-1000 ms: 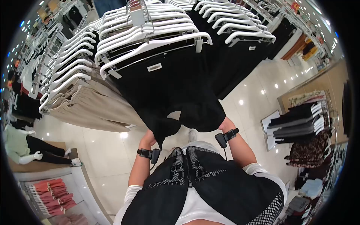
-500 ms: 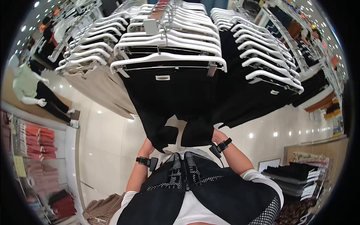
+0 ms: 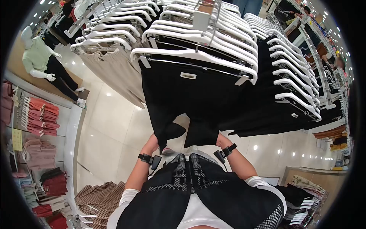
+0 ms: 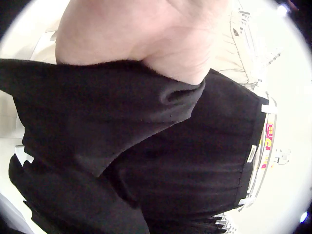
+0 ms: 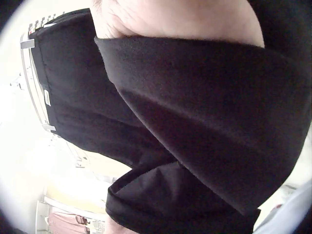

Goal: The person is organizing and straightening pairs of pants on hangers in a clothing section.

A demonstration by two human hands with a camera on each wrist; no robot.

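Note:
A pair of black trousers [image 3: 179, 93] hangs from a white clip hanger [image 3: 194, 56] at the front of the rack. Both lower legs are drawn toward me and spread apart. My left hand [image 3: 151, 142] is at one leg end, and my right hand [image 3: 222, 140] is at the other. In the left wrist view, the leg's hem crosses the heel of the left hand [image 4: 136, 34]. Cloth likewise covers the right hand [image 5: 185, 20] in the right wrist view. Fingers of both hands are hidden by fabric, so I cannot tell their grip.
Beige trousers [image 3: 114, 70] hang left of the black pair, and more black trousers [image 3: 263, 110] hang at right. A mannequin [image 3: 42, 61] stands at far left above shelves of pink clothes [image 3: 42, 114]. A checked garment [image 3: 101, 200] is at lower left.
My view has swung left, so the rack sits farther right in the picture. The raised trouser legs have shifted and changed folds, with both hands staying at their ends.

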